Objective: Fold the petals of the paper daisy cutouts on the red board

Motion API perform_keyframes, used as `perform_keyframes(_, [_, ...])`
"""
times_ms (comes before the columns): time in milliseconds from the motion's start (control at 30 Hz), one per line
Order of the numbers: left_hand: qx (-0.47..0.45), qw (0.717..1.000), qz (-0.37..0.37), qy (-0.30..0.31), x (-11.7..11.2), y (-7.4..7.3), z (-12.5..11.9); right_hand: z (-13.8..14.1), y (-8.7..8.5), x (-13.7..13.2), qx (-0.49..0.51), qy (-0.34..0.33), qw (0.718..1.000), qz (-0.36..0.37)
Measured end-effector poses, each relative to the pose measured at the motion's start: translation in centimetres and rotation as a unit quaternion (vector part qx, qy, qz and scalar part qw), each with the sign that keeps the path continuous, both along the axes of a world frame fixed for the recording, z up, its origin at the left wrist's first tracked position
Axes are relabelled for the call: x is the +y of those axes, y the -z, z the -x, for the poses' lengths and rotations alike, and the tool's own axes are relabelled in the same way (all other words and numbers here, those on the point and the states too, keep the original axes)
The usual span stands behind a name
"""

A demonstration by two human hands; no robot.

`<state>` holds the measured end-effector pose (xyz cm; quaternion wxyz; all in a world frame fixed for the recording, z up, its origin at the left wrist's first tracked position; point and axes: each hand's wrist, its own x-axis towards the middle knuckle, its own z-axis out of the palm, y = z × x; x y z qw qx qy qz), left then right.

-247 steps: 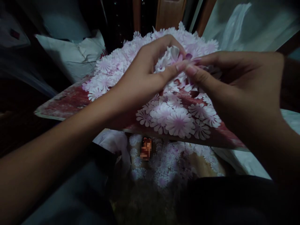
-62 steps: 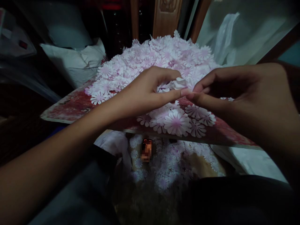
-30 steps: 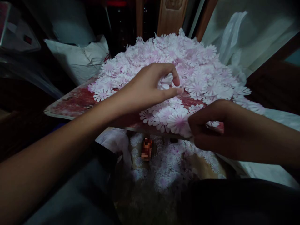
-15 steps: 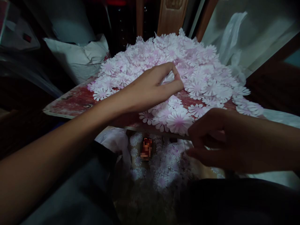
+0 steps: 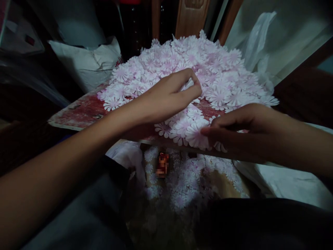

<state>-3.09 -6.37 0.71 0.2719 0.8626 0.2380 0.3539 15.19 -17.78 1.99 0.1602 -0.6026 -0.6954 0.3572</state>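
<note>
A large heap of white artificial flower pieces with pale violet centres [image 5: 182,57] covers much of the red, worn board [image 5: 78,113]. My left hand [image 5: 177,90] rests against the front of the heap, thumb and forefinger curled together; whatever is at their tips is hidden. White petals show through the gap between those fingers. Near the board's front edge, my right hand [image 5: 241,130] pinches with thumb and forefinger. Petals of a flower piece [image 5: 220,147] stick out beneath its fingers. Its fingertips meet the rim of a small front pile of flower pieces [image 5: 196,135].
Below the board, more flower pieces [image 5: 187,184] lie scattered around a small red, blurred-out object [image 5: 162,165]. A white sack [image 5: 88,64] stands behind on the left. White sheeting [image 5: 293,180] lies at lower right, and a clear plastic bag [image 5: 260,41] is at back right.
My right hand has moved up and slightly left, from below the board's edge to the front pile, its fingers closing to a pinch. My left hand has barely shifted.
</note>
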Motion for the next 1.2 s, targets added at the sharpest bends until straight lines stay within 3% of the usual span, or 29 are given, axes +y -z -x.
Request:
perform_keyframes(100, [-0.001, 1.0, 0.005, -0.001, -0.15, -0.07, 0.04, 0.23, -0.56, 0.08, 0.043, 0.077, 0.994, -0.058])
perform_keyframes(167, [0.005, 1.0, 0.0, -0.002, -0.09, -0.07, 0.17, 0.07, -0.57, 0.13, 0.027, 0.115, 0.983, -0.143])
perform_keyframes(267, [0.016, 1.0, -0.016, 0.013, 0.02, -0.08, 0.4, -0.01, -0.4, 0.36, -0.014, 0.128, 0.959, -0.251])
perform_keyframes(333, [0.017, 0.999, -0.01, 0.032, 0.05, -0.09, 0.51, 0.16, -0.31, 0.55, -0.014, 0.149, 0.948, -0.28])
perform_keyframes(467, [0.028, 0.998, 0.016, 0.053, 0.05, 0.04, 0.58, 0.53, -0.25, 0.79, 0.008, 0.195, 0.938, -0.287])
perform_keyframes(733, [0.03, 0.995, -0.036, 0.091, 0.07, 0.29, 0.5, 0.4, 0.02, 0.89, -0.037, 0.127, 0.931, -0.339])
perform_keyframes(1033, [0.019, 0.993, -0.006, 0.113, -0.41, -0.3, 0.45, 0.64, 0.16, 0.74, -0.009, 0.135, 0.932, -0.336])
perform_keyframes(1200, [0.013, 0.993, -0.057, 0.098, -0.37, -0.59, 0.46, 0.79, 0.1, 0.7, 0.009, 0.11, 0.933, -0.342])
